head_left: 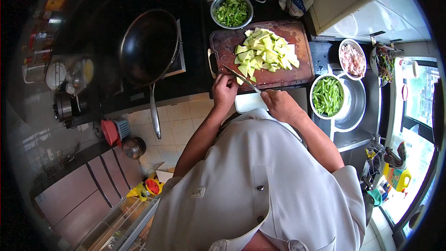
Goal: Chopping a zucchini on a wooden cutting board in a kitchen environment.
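Observation:
My right hand grips the handle of a kitchen knife, whose blade slants up and left over the near edge of a wooden cutting board. Close to the blade, my left hand has its fingers curled at the board's near left corner. A small pale piece of vegetable lies at its fingertips; the fingers' hold on it is partly hidden. Farther back on the board rises a heap of sliced pale green vegetable with dark green skin edges.
A wok sits on the stove at left, its handle jutting towards me. Behind the board is a steel bowl of cut green peppers. At right stand a bowl of green strips, a steel basin and a bowl of raw meat.

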Motion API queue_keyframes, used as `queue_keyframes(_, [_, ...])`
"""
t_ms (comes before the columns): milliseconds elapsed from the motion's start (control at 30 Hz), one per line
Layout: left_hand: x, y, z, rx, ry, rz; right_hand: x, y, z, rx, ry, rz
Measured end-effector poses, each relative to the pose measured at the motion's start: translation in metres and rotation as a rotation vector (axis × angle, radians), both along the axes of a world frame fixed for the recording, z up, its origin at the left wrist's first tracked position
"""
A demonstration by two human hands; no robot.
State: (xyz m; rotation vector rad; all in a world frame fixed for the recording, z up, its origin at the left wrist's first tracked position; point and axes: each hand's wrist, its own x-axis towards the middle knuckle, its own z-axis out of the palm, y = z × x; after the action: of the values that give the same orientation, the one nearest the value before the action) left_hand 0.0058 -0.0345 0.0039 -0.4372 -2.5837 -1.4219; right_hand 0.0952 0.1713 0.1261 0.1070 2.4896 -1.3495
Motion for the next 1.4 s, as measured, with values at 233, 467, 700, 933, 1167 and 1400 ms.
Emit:
queue_keyframes(233, [0.001,0.000,0.001,-0.003,0.018,0.005,0.001,-0.007,-0.022,0.048,-0.031,0.010])
queue_keyframes(467, [0.001,-0.001,0.001,0.002,0.032,-0.022,-0.006,-0.007,-0.039,0.129,-0.046,0.023])
queue_keyframes(700, [0.003,-0.001,-0.001,0.075,-0.002,0.008,-0.011,0.004,-0.009,0.030,-0.037,-0.016])
queue_keyframes(933, [0.002,0.000,-0.002,0.078,-0.009,0.006,-0.007,0.001,-0.005,0.020,-0.028,0.024])
queue_keyframes(1167, [0.003,-0.001,-0.001,0.047,-0.008,0.013,-0.008,-0.003,-0.014,0.078,-0.078,0.067])
queue_keyframes(1400, [0.000,0.000,0.002,-0.014,0.033,0.004,-0.010,-0.014,-0.042,0.132,-0.066,0.021])
